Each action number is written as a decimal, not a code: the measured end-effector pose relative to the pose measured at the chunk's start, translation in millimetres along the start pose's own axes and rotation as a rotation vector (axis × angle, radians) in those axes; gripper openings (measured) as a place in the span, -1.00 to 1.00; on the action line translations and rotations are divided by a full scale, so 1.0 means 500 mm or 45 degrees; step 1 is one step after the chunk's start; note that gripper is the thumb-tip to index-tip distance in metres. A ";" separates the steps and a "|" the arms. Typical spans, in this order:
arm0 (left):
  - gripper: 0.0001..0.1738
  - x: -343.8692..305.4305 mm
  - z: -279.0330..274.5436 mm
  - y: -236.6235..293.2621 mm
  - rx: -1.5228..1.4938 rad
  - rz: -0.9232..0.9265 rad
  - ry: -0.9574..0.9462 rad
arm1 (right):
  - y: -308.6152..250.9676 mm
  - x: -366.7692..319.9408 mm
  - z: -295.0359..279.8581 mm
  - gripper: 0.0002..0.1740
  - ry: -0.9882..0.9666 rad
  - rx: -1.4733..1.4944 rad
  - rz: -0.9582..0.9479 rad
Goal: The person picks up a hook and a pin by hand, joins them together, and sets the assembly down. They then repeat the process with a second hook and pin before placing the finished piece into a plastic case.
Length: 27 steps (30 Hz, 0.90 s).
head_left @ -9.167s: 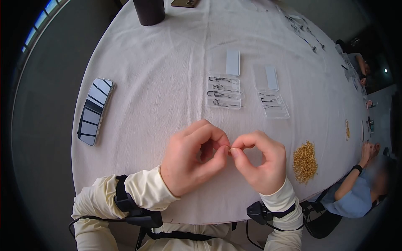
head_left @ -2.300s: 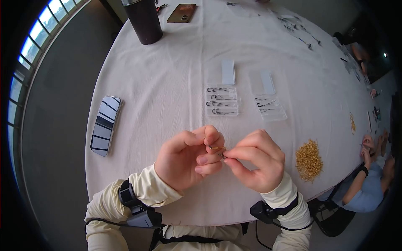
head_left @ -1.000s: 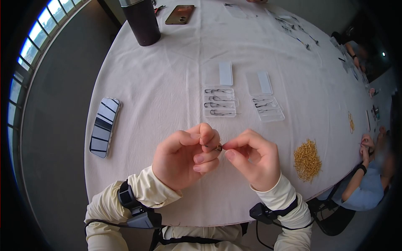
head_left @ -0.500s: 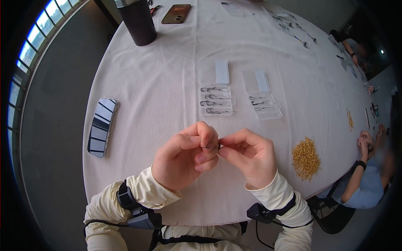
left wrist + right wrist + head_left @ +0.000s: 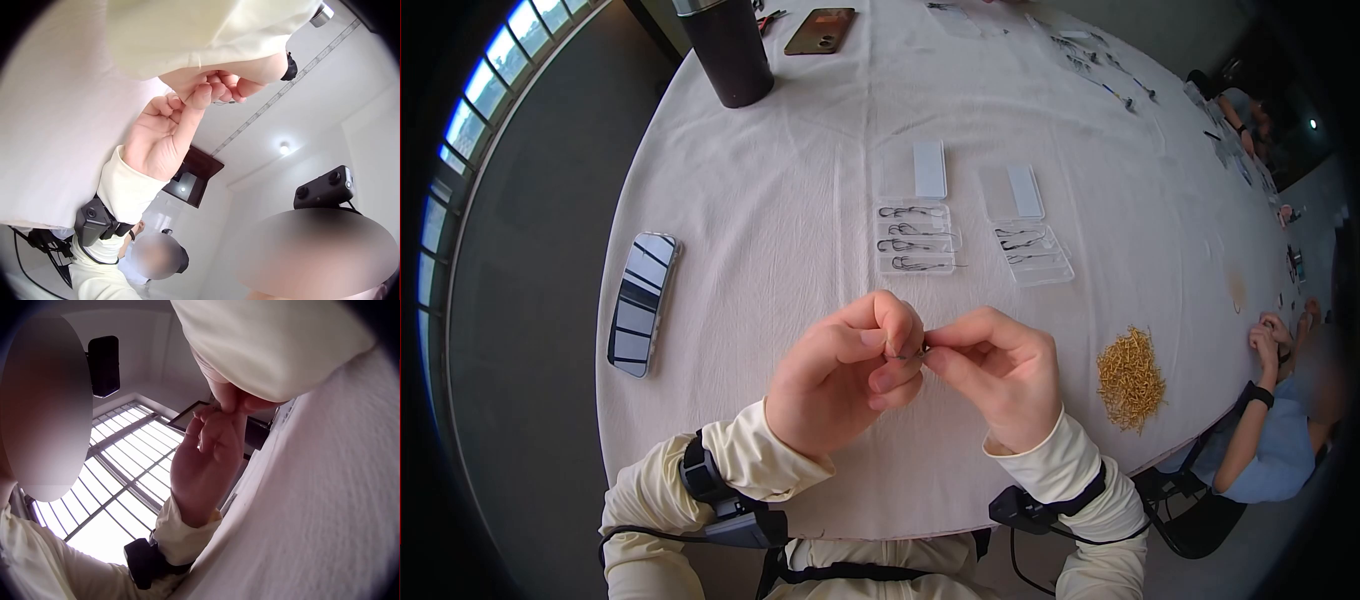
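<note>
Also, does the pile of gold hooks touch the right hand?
No, the pile of gold hooks lies on the tablecloth apart from the right hand.

Bare worktop [image 5: 740,300] lies open between the left hand [image 5: 840,375] and the phone [image 5: 640,303]; clear boxes [image 5: 915,240] stand ahead, hook pile [image 5: 1130,377] crowds the right.

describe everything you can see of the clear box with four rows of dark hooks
The clear box is transparent plastic, lying flat and open on the white tablecloth. Its lid is folded back away from the person and bears a white label. Inside are four rows of dark hooks laid sideways. A second clear box lies to its right, apart. Only the cloth touches it; the left hand and right hand, pinching a small metal piece, are nearer the table edge.
</note>
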<state>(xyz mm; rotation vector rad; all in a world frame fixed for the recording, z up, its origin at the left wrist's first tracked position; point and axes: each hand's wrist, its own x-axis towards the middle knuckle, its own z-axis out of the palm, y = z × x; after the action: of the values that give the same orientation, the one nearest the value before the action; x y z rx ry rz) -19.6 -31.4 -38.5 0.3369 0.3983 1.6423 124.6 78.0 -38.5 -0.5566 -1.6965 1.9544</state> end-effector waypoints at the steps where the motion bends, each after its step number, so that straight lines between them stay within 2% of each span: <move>1: -0.90 -0.001 0.000 0.000 0.000 -0.002 -0.001 | 0.001 0.000 0.000 -0.86 0.001 0.003 -0.002; 8: -0.88 -0.002 0.012 0.002 0.001 0.009 0.106 | 0.009 0.001 0.000 -0.87 -0.034 0.133 0.065; 10: -0.87 -0.003 0.016 0.006 0.027 0.026 0.154 | -0.007 0.000 0.000 -0.88 -0.095 0.198 0.199; 17: -0.85 -0.002 0.002 -0.025 0.102 0.072 0.206 | 0.017 -0.009 -0.020 -0.89 -0.120 0.259 0.170; 21: -0.91 -0.009 0.014 -0.016 0.064 0.065 0.178 | 0.006 -0.011 -0.015 -0.89 -0.122 0.296 0.117; 27: -0.87 -0.011 0.013 -0.021 0.097 0.065 0.217 | 0.002 -0.013 -0.016 -0.89 -0.134 0.411 0.087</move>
<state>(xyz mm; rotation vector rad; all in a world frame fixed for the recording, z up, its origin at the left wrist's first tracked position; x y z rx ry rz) -6.9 -35.3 -37.2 0.2664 0.5855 1.7151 134.7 80.4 -40.7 -0.4025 -1.3931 2.2826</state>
